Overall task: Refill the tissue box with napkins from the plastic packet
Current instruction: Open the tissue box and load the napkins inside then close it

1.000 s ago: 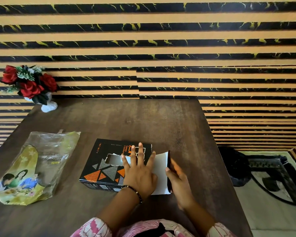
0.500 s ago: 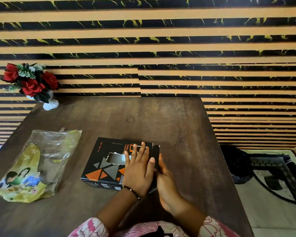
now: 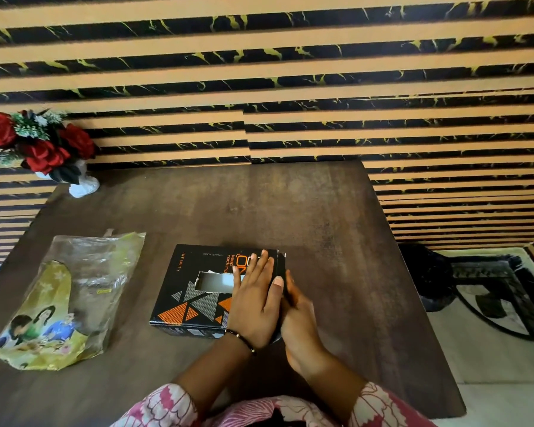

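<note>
Now the tissue box (image 3: 210, 291) at mid-worktop is pressed shut, its white end flap no longer seen, by the flat left hand (image 3: 255, 306) and right hand (image 3: 299, 318), while the plastic packet (image 3: 68, 300) lies emptied.

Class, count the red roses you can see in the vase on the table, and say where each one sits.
3: one upper left, one right, one low in the middle. More may hide behind.

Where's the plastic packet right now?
In the head view, the packet lies flat on the table's left side, apart from the box, nearer than the flower vase.
</note>
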Action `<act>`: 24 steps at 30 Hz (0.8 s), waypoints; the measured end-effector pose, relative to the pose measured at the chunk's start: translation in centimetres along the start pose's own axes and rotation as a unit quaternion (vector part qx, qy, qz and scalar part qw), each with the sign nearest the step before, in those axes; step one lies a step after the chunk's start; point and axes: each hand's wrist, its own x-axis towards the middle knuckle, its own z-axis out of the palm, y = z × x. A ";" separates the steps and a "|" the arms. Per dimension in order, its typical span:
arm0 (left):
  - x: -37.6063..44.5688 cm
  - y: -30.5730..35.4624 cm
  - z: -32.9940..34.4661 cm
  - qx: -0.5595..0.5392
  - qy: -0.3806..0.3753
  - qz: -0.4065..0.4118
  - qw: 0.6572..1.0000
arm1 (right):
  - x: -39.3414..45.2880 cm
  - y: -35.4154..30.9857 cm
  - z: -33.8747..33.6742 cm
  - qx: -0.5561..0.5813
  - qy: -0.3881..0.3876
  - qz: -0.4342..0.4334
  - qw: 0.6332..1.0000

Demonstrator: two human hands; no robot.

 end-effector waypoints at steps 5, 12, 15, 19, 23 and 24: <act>0.0 0.1 -0.3 -0.037 -0.014 -0.006 0.999 | -0.2 0.4 0.4 0.049 -0.040 0.023 0.998; 0.1 -0.4 -1.4 -0.154 -0.029 -0.014 0.988 | -0.7 1.7 0.9 -0.056 -0.023 -0.021 0.998; -0.2 -1.3 -2.7 -0.207 -0.043 0.019 0.977 | -0.5 1.1 1.2 -0.160 0.017 -0.068 0.985; -0.7 -4.0 -6.1 -0.085 -0.016 0.123 0.989 | -0.4 1.7 2.1 -0.493 0.027 -0.209 0.844; -1.1 -8.4 -8.0 0.138 0.018 0.118 0.983 | 0.9 2.2 3.7 -0.666 0.062 -0.220 0.710; -1.2 -9.2 -8.2 0.165 0.017 0.106 0.981 | 1.2 1.9 3.9 -0.687 0.063 -0.220 0.690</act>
